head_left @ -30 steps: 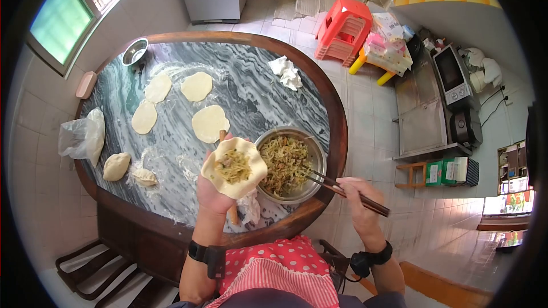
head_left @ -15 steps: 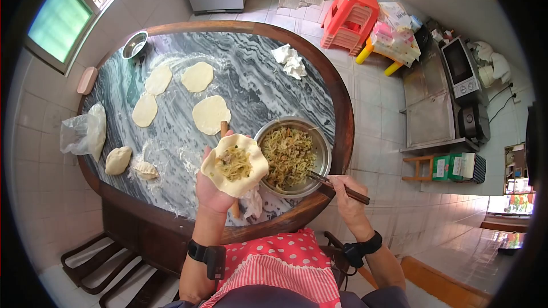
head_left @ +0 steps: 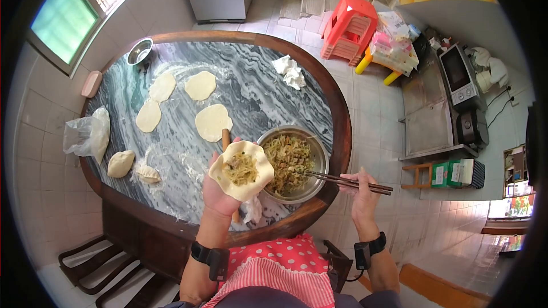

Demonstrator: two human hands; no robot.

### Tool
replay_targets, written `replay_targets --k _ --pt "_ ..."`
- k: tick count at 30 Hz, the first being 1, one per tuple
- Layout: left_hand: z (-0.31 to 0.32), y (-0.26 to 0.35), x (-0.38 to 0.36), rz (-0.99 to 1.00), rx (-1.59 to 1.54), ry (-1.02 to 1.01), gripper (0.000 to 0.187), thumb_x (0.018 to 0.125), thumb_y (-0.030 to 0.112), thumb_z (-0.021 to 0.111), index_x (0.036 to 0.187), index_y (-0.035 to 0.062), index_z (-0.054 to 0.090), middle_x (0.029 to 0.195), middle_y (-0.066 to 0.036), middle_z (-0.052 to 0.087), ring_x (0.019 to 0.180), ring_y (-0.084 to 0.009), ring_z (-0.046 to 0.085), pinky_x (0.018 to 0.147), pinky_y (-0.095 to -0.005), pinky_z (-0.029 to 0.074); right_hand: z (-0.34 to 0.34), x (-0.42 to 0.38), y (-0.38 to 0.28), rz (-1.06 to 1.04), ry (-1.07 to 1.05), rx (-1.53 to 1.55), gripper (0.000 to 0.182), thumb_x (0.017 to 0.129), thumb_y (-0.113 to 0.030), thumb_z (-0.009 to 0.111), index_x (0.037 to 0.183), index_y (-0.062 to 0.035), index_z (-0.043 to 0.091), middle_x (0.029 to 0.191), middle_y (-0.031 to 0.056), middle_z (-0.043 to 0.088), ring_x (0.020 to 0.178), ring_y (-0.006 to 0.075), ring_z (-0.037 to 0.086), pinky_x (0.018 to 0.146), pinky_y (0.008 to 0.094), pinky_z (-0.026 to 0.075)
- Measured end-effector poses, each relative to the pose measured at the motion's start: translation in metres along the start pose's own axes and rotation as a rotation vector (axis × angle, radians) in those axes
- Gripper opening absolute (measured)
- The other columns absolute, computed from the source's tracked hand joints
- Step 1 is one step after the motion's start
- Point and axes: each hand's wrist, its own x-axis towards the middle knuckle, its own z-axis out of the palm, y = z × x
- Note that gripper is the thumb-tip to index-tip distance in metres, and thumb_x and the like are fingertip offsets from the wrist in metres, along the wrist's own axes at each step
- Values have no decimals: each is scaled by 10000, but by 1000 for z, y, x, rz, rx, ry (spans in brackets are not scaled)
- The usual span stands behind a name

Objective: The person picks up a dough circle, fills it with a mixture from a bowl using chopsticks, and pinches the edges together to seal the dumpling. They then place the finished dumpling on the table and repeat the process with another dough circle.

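Note:
My left hand (head_left: 220,198) is cupped under a round dough wrapper (head_left: 251,191), its edges curled up around a heap of shredded filling (head_left: 240,169). In my right hand (head_left: 363,197) is a pair of dark chopsticks (head_left: 337,179), their tips over the filling in the steel bowl (head_left: 326,157). That bowl holds shredded vegetable filling (head_left: 288,157) and stands just right of the wrapper. A wooden rolling pin (head_left: 226,137) lies partly hidden beneath my left hand. Beyond it are several flat dough rounds, the closest dough round (head_left: 212,122) touching the pin's end.
On the left of the marble table (head_left: 257,91) lie a dough lump (head_left: 121,163), a pleated dumpling (head_left: 148,174) and a plastic bag (head_left: 91,131). A small metal bowl (head_left: 140,51) and crumpled tissue (head_left: 290,72) sit farther back. Red stools (head_left: 351,25) stand beyond the table.
My right hand has shifted right and slightly up, its grip moving on the chopsticks, which now lie flatter over the bowl. The wrapper in my left hand appears slightly farther right.

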Motion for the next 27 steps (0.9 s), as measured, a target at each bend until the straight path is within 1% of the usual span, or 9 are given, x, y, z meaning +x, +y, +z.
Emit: replay_targets --k 4,6,11,14,17,20,22,24,27 --pt "-7 0 4 -25 -43 -34 536 1035 421 261 1413 76 419 1403 -185 475 1298 -381 455 1088 -572 346 2 -1 -13 -34 -11 26 377 987 -346 555 870 9 605 889 222 700 700 233 695 624 325 593" --pt "-15 1 8 -47 -56 -79 517 1025 405 319 1440 109 409 1433 -179 456 1335 -376 419 1121 -568 298 3 -1 -18 -46 12 31 376 991 -341 547 870 11 602 895 225 699 691 234 693 627 326 590" --pt "-13 -4 17 -61 -24 -92 510 1036 416 306 1403 92 447 1375 -193 509 1273 -384 483 1069 -570 373 -1 -4 -40 -120 52 62 368 998 -333 528 892 13 593 897 230 696 691 240 692 624 323 584" --pt "-10 -10 21 -69 -19 -123 534 1040 435 305 1424 78 407 1379 -169 504 1268 -361 488 1070 -541 381 1 -11 -64 -195 45 100 349 1004 -321 514 901 5 582 890 235 692 696 241 691 617 327 577" --pt "-7 -15 25 -96 -24 -128 548 1040 448 280 1435 87 400 1405 -178 482 1293 -377 462 1085 -563 354 6 -24 -89 -241 33 143 339 1006 -319 509 892 -6 571 896 241 684 723 254 695 625 340 579" --pt "-1 -24 25 -149 -34 -136 553 1040 457 258 1435 100 406 1420 -175 469 1305 -386 450 1085 -577 348 24 -40 -99 -275 -53 153 331 1012 -304 501 889 -3 562 907 242 679 767 281 698 658 359 589" --pt "2 -29 25 -181 -27 -157 556 1040 462 249 1446 111 394 1435 -170 456 1315 -387 438 1090 -577 340 36 -46 -97 -304 -190 133 337 1016 -296 496 888 10 555 925 241 680 801 305 697 699 374 597" --pt "4 -32 26 -212 -12 -173 548 1041 460 244 1457 130 381 1443 -163 448 1320 -383 433 1091 -573 342 46 -52 -94 -302 -257 118 299 1011 -249 510 906 25 572 938 234 685 820 298 695 725 374 597" --pt "3 -32 24 -209 -16 -157 568 1035 485 236 1452 130 383 1431 -154 464 1306 -375 450 1086 -566 353 57 -60 -98 -326 -428 -169 224 990 -149 540 930 50 625 958 218 693 840 254 684 757 350 576"
